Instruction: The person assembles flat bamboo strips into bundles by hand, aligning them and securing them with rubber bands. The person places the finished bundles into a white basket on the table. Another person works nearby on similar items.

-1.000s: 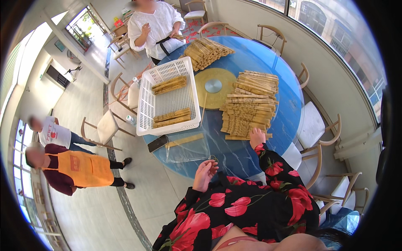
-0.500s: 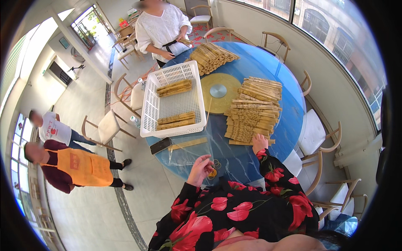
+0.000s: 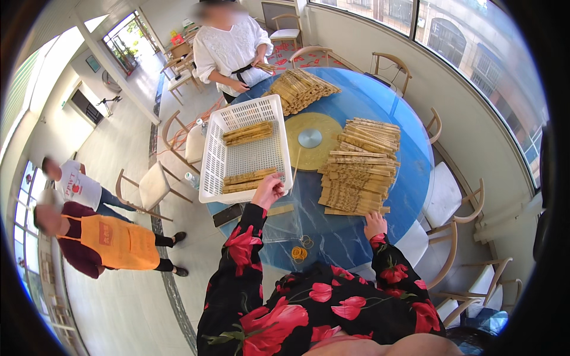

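My left hand [image 3: 269, 190] is over the near right corner of a white plastic basket [image 3: 212, 172], beside a bundle of long, tan, mottled strips [image 3: 249, 177]. Its fingers are curled together; whether anything small is between them, I cannot make out. My right hand [image 3: 374, 225] lies with fingers stretched at the near edge of a large pile of the same flat strips [image 3: 360, 169], touching the lowest ones. Another strip bundle [image 3: 247, 133] lies at the far end inside the basket.
All this is on a round blue table [image 3: 409, 172] with a gold turntable [image 3: 323, 127]. Yellow rubber bands [image 3: 299, 254], a clear plastic sheet and a dark phone-like object [image 3: 228, 215] lie nearby. Across stands a person [image 3: 228, 50] holding strips by another pile [image 3: 301, 89]. Two more people stand left; chairs surround the table.
My left hand has moved up and forward from the near table edge to the basket's corner, and its fingers have curled. My right hand stays by the pile.
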Action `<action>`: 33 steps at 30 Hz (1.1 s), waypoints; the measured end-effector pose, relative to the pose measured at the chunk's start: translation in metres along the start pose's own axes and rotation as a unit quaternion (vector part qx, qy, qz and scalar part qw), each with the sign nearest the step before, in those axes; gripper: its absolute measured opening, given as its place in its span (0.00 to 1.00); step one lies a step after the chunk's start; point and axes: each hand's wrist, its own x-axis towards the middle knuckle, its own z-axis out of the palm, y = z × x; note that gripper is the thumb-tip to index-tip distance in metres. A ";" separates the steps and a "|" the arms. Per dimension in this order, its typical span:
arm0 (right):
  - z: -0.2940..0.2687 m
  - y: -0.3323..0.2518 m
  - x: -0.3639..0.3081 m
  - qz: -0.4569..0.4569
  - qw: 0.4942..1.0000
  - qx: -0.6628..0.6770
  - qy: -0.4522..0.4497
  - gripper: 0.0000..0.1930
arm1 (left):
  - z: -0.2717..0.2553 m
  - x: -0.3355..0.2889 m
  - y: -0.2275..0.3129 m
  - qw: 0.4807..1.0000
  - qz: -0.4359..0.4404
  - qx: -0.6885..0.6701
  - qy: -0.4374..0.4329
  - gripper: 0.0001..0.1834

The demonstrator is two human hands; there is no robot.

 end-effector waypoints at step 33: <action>-0.003 -0.012 0.028 -0.048 0.999 0.010 0.022 0.13 | 0.058 -0.156 -0.134 0.971 -0.212 -0.029 -0.102 0.13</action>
